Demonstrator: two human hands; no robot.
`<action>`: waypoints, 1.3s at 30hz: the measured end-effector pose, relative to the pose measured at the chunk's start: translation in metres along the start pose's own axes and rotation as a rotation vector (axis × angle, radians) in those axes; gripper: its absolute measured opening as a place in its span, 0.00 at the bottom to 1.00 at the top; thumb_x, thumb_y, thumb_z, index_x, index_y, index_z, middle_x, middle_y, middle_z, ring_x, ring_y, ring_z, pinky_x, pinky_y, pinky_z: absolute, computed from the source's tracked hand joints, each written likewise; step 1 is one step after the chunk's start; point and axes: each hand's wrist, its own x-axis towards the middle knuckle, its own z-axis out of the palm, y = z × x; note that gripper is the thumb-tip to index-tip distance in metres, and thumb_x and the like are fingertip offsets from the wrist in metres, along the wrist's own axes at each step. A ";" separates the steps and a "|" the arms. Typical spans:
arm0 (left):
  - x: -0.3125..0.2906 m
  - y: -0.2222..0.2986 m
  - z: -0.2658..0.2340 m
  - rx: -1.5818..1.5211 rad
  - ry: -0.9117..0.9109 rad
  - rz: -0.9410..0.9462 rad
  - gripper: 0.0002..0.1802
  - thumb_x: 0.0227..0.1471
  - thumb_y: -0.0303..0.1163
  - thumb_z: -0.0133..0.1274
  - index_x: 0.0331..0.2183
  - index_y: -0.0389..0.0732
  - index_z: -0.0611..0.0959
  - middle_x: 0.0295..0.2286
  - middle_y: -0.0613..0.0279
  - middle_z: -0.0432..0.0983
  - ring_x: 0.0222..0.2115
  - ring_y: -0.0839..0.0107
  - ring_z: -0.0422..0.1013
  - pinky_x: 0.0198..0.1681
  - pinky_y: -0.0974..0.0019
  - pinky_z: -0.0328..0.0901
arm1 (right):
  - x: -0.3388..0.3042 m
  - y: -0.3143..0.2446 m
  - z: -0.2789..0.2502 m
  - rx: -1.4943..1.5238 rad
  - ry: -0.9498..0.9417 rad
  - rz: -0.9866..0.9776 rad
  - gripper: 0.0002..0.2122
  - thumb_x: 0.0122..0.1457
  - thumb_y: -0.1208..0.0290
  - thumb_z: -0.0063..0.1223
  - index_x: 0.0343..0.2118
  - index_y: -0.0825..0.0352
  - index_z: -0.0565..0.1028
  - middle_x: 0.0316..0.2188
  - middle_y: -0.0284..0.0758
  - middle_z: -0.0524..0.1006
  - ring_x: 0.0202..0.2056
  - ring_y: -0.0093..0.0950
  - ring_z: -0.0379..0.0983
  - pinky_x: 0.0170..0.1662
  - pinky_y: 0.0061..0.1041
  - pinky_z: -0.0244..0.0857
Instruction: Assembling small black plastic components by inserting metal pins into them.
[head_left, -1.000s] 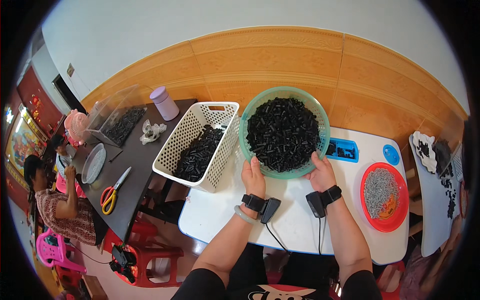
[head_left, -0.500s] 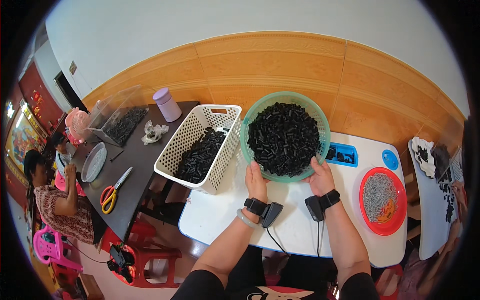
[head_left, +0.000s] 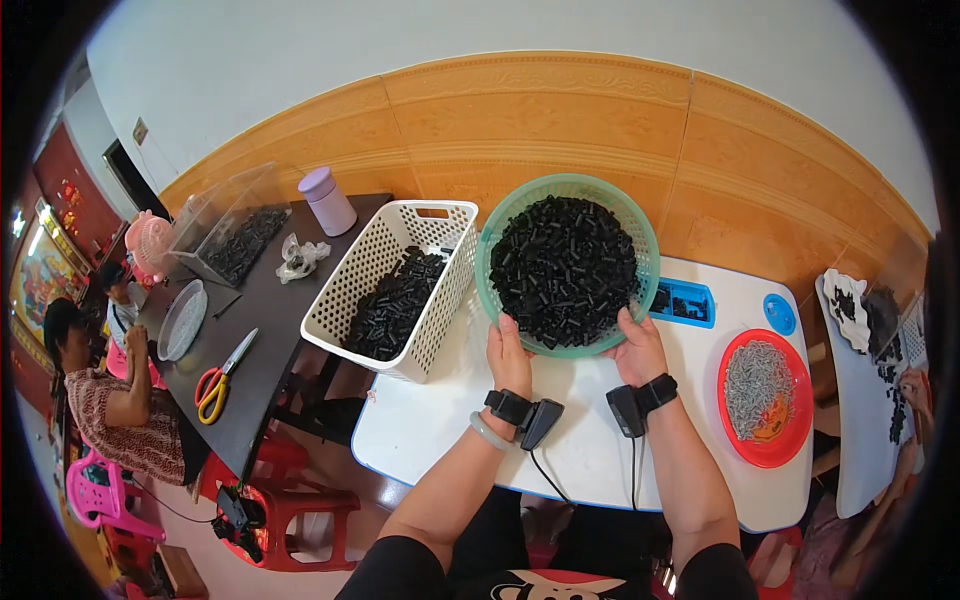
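Both my hands grip the near rim of a round green plastic basket (head_left: 647,225) heaped with small black tubular parts (head_left: 565,270). My left hand (head_left: 509,358) has its thumb over the rim at the lower left, and the fingers run underneath, partly hidden. On the lower right of the rim, my right hand (head_left: 637,350) holds in the same way. Left of the green basket stands a white perforated basket (head_left: 437,330), part filled with similar black pieces (head_left: 400,305).
A red plate (head_left: 800,420) of grey screws (head_left: 757,385) lies right on the white table (head_left: 440,430). Behind my right hand is a blue tray (head_left: 690,304). Scissors (head_left: 226,376), a lilac flask (head_left: 327,203) and a clear bin (head_left: 225,235) occupy the dark table. People sit on both sides.
The view has shifted slightly. My hands keep their hold on the green basket's rim, and the basket stays beside the white one with little visible movement.
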 end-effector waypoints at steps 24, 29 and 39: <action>-0.001 -0.002 -0.008 -0.049 -0.053 -0.021 0.32 0.63 0.55 0.29 0.55 0.38 0.65 0.49 0.58 0.68 0.47 0.66 0.68 0.48 0.62 0.66 | 0.004 0.005 -0.005 0.000 0.003 -0.010 0.17 0.64 0.70 0.43 0.55 0.64 0.62 0.47 0.36 0.73 0.45 0.32 0.74 0.41 0.41 0.74; -0.010 0.011 0.000 -0.091 -0.051 0.014 0.27 0.64 0.51 0.32 0.46 0.39 0.72 0.38 0.63 0.74 0.35 0.73 0.71 0.38 0.69 0.67 | 0.007 0.005 -0.006 -0.031 0.011 -0.021 0.16 0.64 0.67 0.43 0.54 0.62 0.63 0.46 0.34 0.73 0.44 0.30 0.74 0.42 0.40 0.74; -0.008 0.006 -0.002 -0.082 -0.046 0.023 0.26 0.64 0.51 0.32 0.47 0.39 0.71 0.40 0.63 0.74 0.37 0.72 0.72 0.40 0.66 0.68 | 0.008 0.008 -0.011 -0.043 0.011 -0.023 0.15 0.64 0.68 0.44 0.53 0.61 0.64 0.45 0.33 0.74 0.43 0.30 0.75 0.42 0.40 0.74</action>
